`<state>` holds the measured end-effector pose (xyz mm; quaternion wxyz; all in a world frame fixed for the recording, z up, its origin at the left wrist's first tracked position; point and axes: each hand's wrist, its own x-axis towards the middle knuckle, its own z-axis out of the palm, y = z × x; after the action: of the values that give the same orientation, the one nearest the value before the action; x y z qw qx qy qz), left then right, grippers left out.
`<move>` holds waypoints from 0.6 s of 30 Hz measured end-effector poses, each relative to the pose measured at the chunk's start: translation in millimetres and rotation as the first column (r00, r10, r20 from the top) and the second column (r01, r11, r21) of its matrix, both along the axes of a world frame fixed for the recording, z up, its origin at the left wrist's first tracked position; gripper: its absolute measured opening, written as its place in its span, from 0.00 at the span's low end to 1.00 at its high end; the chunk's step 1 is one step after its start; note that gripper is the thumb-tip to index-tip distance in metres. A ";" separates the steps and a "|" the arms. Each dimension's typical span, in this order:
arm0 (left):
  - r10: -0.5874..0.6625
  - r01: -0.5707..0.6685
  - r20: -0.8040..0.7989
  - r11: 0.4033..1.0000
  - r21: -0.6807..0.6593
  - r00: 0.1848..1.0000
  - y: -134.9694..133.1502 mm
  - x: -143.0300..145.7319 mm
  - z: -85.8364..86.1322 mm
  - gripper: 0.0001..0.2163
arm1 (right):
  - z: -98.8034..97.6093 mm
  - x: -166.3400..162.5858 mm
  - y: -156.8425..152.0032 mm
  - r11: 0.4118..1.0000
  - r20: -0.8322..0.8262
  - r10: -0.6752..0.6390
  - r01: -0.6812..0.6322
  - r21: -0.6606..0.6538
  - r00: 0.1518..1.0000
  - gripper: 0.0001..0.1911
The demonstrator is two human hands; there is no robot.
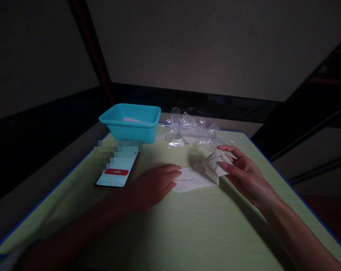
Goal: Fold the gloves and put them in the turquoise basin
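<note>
A soft, creamy-white piece of thin cloth (194, 181) lies in front of the person on a pale green, wood-grained tabletop (187, 233) with a blue edge, its right end lifted and folded over. The right hand (245, 171) grips that raised end, thumb on the near side and fingers curled behind it. The left hand (156, 184) lies low at the cloth's flat left end, fingers together and fingertips touching it — whether they pinch it or only press, I cannot tell.

Left of the cloth, beyond the left forearm, lies a dark-edged smartphone (121, 163) with a lit, pale blue screen and a red bar, partly pixelated. Behind it stands a turquoise rectangular plastic basin (133, 132) — something white inside. Crumpled clear plastic wrapping (193, 130) lies to the basin's right, behind the cloth.
</note>
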<state>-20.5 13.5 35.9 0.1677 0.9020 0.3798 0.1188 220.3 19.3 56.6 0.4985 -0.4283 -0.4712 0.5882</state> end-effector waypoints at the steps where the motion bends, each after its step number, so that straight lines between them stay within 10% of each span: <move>1: 0.033 -0.031 0.051 0.999 -0.022 0.998 -0.8 -3.0 -1.4 0.16 | -0.1 -1.7 -0.6 1.000 0.013 0.022 -0.023 0.007 1.000 0.21; 10: 0.347 -0.198 0.530 0.927 -0.318 0.774 -0.2 5.0 -17.7 0.09 | -17.9 -23.9 -9.4 0.953 0.242 0.242 -0.277 0.122 0.940 0.20; 18: 0.436 -0.190 0.577 0.879 -0.437 0.690 0.2 10.5 -31.5 0.12 | -25.3 -25.2 -17.4 0.877 0.510 0.258 -0.420 0.231 0.820 0.26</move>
<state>-10.0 13.7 4.4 0.4219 0.6771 0.4607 0.3889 195.2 1.9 31.2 0.3216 -0.3733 -0.7385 0.4602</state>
